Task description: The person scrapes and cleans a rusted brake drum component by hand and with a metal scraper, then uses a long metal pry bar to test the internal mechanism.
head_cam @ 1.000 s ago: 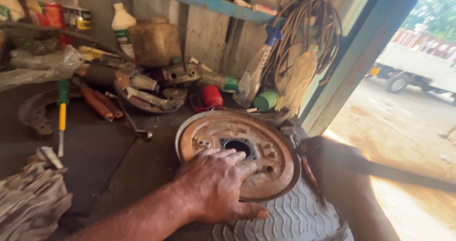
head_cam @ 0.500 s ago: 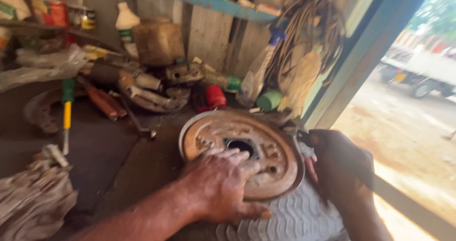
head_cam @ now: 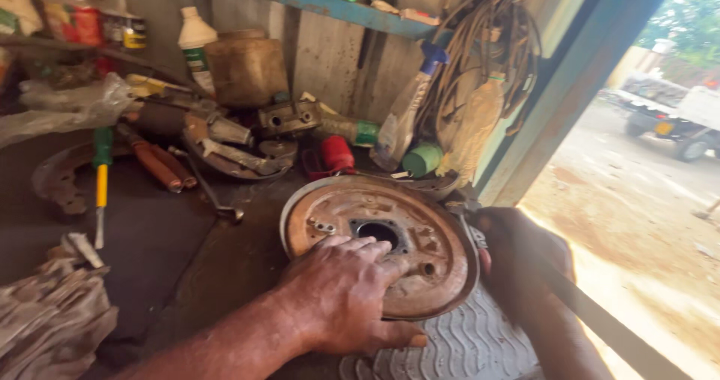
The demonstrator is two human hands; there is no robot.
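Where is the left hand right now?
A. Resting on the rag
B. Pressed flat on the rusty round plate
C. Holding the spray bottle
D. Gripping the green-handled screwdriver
B: the left hand lies palm-down on the rusty round plate, fingers reaching toward its centre hole.

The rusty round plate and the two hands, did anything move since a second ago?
Hardly anything. The left hand still presses flat on the rusty round plate, and the right hand still grips its right edge. The plate stays on the ribbed mat. Only the camera view shifted a little; the green-handled screwdriver lies as before.
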